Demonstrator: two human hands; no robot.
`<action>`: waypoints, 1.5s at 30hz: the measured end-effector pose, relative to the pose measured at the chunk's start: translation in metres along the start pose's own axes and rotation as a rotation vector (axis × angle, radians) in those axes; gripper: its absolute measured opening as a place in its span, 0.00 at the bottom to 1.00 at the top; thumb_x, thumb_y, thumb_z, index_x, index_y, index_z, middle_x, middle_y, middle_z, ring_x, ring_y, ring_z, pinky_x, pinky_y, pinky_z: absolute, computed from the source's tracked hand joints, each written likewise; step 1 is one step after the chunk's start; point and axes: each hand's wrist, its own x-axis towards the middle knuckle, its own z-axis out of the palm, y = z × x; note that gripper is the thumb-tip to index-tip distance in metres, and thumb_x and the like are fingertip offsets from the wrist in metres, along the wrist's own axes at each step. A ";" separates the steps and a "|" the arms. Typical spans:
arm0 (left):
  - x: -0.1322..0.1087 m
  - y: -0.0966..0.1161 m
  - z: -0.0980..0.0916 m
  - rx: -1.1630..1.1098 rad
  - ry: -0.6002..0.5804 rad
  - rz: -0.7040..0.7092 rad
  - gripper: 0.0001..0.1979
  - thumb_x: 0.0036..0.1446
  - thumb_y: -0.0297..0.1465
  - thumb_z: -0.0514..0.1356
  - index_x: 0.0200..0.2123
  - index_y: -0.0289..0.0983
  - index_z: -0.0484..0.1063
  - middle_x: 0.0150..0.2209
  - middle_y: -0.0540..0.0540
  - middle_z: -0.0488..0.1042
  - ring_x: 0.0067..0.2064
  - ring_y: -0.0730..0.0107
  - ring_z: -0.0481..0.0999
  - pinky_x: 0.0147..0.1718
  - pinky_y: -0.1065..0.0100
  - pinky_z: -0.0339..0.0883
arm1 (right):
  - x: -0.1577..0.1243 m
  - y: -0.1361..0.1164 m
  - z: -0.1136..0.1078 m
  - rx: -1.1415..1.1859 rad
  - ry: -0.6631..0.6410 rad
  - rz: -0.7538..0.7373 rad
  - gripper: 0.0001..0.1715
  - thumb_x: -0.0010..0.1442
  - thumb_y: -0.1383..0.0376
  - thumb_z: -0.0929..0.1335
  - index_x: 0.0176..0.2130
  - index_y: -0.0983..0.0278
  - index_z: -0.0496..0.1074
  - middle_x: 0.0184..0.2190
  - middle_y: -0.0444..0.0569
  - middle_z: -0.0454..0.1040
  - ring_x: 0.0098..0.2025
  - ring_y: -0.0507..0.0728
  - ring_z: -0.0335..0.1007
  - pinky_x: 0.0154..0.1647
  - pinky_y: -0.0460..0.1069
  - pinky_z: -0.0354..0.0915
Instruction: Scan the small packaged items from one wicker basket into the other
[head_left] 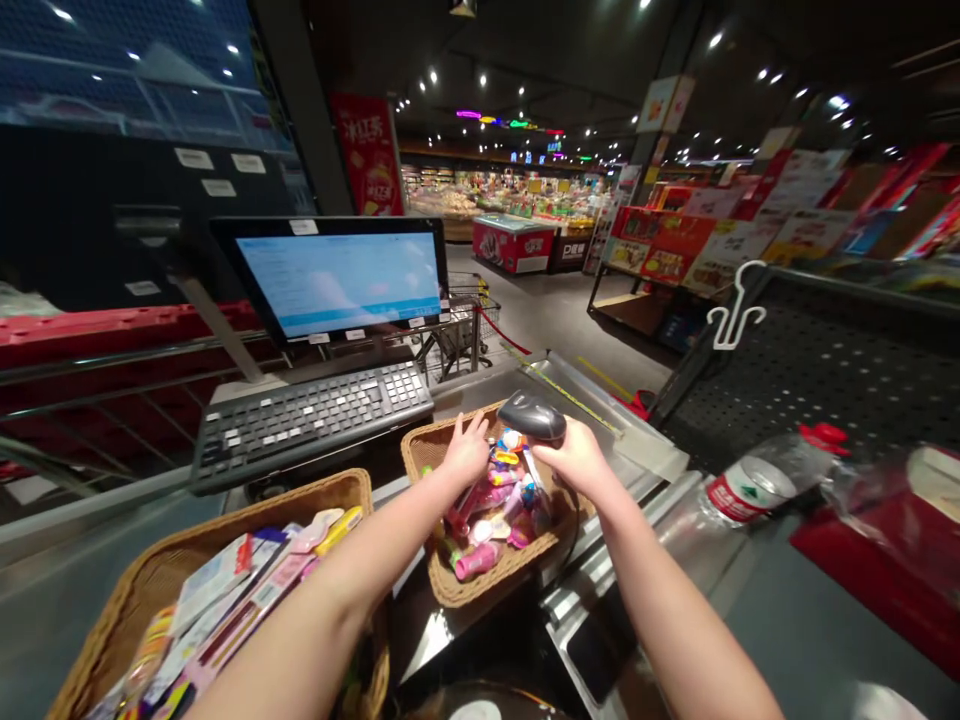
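Note:
Over the middle wicker basket [457,592], my left hand [469,452] reaches in with its fingers apart, beside small colorful packaged items [504,490]. Whether its fingertips touch any of them is unclear. My right hand [579,458] is closed around the handle end of a black barcode scanner [531,416], which is held above the right side of the same basket, its head pointing left. A second wicker basket [124,600] at the lower left holds boxes and long packages [247,600]; my left forearm passes over it.
A monitor [341,280] and black keyboard [315,418] stand behind the baskets on the left. At right are a large plastic bottle [750,490], a red box [877,570] and a black perforated panel [825,370] with a white hook [736,310].

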 end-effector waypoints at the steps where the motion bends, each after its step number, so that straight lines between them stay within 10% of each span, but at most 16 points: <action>1: 0.006 0.002 0.006 -0.001 -0.006 0.012 0.13 0.53 0.28 0.59 0.41 0.36 0.79 0.62 0.35 0.64 0.68 0.49 0.52 0.66 0.41 0.30 | 0.001 0.003 -0.001 0.012 -0.002 0.002 0.10 0.46 0.66 0.69 0.32 0.66 0.76 0.32 0.50 0.79 0.34 0.59 0.75 0.38 0.50 0.68; 8: 0.017 0.002 0.027 -0.063 -0.011 -0.069 0.16 0.53 0.22 0.52 0.37 0.37 0.79 0.52 0.38 0.75 0.65 0.51 0.59 0.66 0.41 0.34 | 0.008 0.024 -0.010 0.088 -0.020 0.012 0.11 0.46 0.68 0.68 0.33 0.67 0.76 0.33 0.50 0.79 0.35 0.58 0.74 0.38 0.50 0.69; 18: -0.019 -0.031 -0.030 -0.205 0.060 -0.239 0.07 0.51 0.31 0.58 0.31 0.40 0.77 0.53 0.45 0.75 0.59 0.54 0.67 0.59 0.45 0.57 | 0.016 0.036 -0.015 0.198 -0.080 0.010 0.19 0.46 0.67 0.68 0.40 0.66 0.76 0.40 0.52 0.80 0.41 0.61 0.75 0.45 0.53 0.68; 28: -0.074 -0.045 -0.027 -0.199 -0.044 -0.363 0.12 0.48 0.25 0.57 0.32 0.43 0.79 0.54 0.45 0.74 0.65 0.47 0.58 0.61 0.32 0.34 | 0.018 0.028 0.002 0.165 -0.130 -0.072 0.10 0.45 0.66 0.68 0.32 0.66 0.75 0.31 0.49 0.78 0.35 0.59 0.75 0.37 0.50 0.67; 35: -0.080 -0.046 -0.012 -0.321 -0.067 -0.426 0.15 0.48 0.23 0.55 0.32 0.44 0.79 0.58 0.50 0.71 0.67 0.49 0.55 0.61 0.31 0.38 | 0.017 0.015 0.009 0.163 -0.137 -0.078 0.10 0.45 0.66 0.68 0.31 0.65 0.75 0.30 0.47 0.78 0.32 0.57 0.73 0.35 0.48 0.67; 45: -0.134 -0.048 -0.058 -1.428 0.501 -0.546 0.21 0.50 0.39 0.62 0.47 0.39 0.78 0.56 0.45 0.73 0.66 0.53 0.60 0.67 0.52 0.40 | -0.007 -0.025 0.015 0.184 -0.094 -0.088 0.09 0.45 0.65 0.68 0.30 0.66 0.74 0.28 0.49 0.77 0.31 0.58 0.72 0.33 0.49 0.66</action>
